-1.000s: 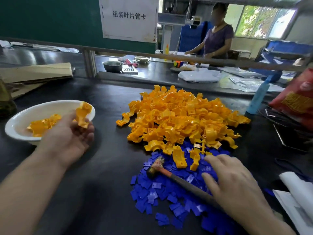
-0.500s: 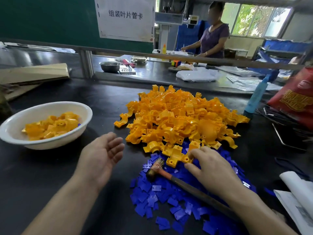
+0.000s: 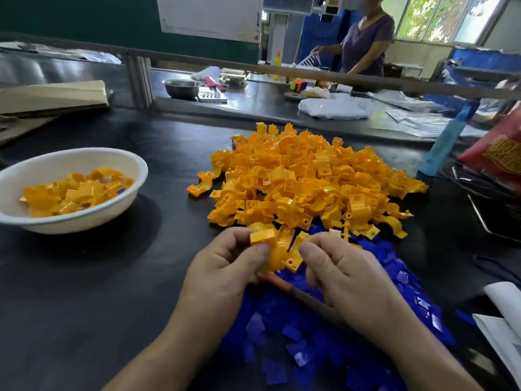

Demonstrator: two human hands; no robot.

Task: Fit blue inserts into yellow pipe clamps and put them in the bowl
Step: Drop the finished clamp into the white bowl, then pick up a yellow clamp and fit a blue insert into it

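One pile of blue inserts (image 3: 310,340), too many to count, lay nearest on the black table (image 3: 84,292). One hammer handle (image 3: 306,297) lay partly buried in it. Above the pile, the grip of the left hand (image 3: 225,266) was closed on a yellow pipe clamp (image 3: 275,249). The grip of the right hand (image 3: 346,277) pinched its opposite side. Whether one or two clamps were held could not be told. Beyond lay one uncounted heap of loose clamps (image 3: 304,179). Far left, well apart, one white bowl (image 3: 84,221) held a shallow layer of clamps.
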